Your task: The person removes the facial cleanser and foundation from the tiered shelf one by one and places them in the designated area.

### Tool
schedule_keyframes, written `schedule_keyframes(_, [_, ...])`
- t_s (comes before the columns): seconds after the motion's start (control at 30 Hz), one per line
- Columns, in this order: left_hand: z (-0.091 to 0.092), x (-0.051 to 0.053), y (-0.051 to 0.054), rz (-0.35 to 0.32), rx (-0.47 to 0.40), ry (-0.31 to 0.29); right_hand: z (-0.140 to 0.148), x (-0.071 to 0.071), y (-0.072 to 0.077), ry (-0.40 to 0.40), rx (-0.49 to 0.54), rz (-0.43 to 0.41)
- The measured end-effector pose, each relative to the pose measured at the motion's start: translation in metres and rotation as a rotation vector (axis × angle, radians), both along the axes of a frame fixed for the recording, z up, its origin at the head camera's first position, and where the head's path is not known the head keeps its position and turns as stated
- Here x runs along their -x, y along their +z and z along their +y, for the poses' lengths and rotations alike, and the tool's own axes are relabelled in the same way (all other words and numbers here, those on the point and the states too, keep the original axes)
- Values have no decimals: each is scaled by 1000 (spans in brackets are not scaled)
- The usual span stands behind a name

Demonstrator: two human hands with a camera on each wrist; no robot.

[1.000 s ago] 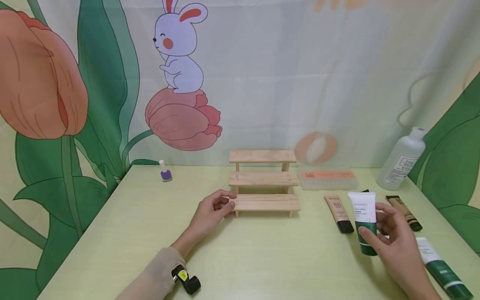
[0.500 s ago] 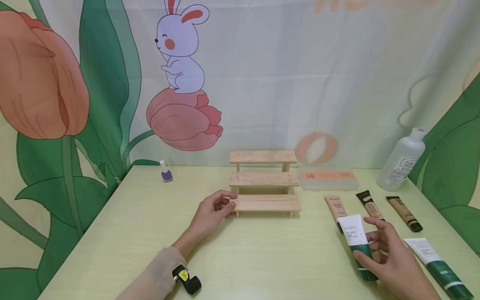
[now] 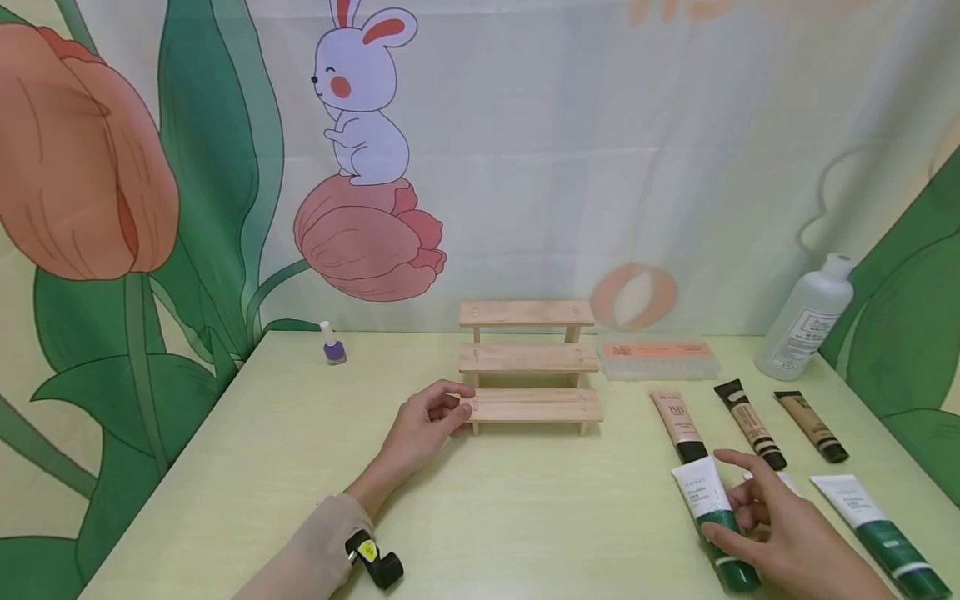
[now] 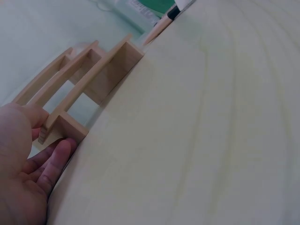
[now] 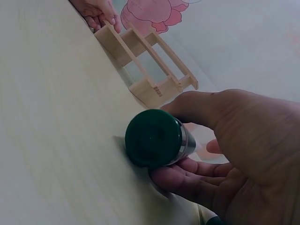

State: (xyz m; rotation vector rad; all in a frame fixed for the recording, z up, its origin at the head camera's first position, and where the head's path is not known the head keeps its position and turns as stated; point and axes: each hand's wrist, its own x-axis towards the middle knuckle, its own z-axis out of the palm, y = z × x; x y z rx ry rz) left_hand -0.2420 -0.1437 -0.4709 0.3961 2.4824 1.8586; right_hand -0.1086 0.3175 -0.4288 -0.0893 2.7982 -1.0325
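In the head view my left hand (image 3: pixel 431 421) holds the left end of the three-tier wooden display rack (image 3: pixel 536 408). The left wrist view shows its thumb and fingers around the lowest step's end (image 4: pixel 68 126). On the right, my right hand (image 3: pixel 783 529) pinches a white and green squeeze tube (image 3: pixel 712 517) between thumb and fingers, tilted, white end away from me. In the right wrist view the tube's dark green cap (image 5: pixel 152 138) faces the camera, close above the table. Part of another white tube (image 3: pixel 780 479) shows behind this hand, mostly hidden.
Beyond the right hand lie a beige BB cream tube (image 3: pixel 678 421) and two brown tubes with black caps, one (image 3: pixel 750 425) nearer. Another white and green tube (image 3: pixel 877 533) lies rightmost. A clear case (image 3: pixel 660 360), white bottle (image 3: pixel 802 321) and purple nail polish bottle (image 3: pixel 333 350) stand farther back.
My right hand has brought the white and green tube down and toward me, tilting it from near upright. The brown tubes behind have come into fuller view. My left hand stays on the rack.
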Motion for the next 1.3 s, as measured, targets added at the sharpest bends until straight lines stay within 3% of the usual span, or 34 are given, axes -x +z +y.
schedule_keyframes(0.33, [0,-2,2,0,-5,-5,3,-2,-1,36,-82,6])
schedule_keyframes(0.6, [-2,-3,4,7,5,3,9,-1,8,-7,-179,28])
schedule_keyframes(0.8, [-4,-4,3,4,1,5,10,4,17,-49,-181,67])
schedule_keyframes(1.03, [-4,-3,2,6,-5,-2,3,10,23,-43,-112,246])
schedule_keyframes(1.3, [-3,-4,-2,-6,-48,1,-9,28,28,43,-37,485])
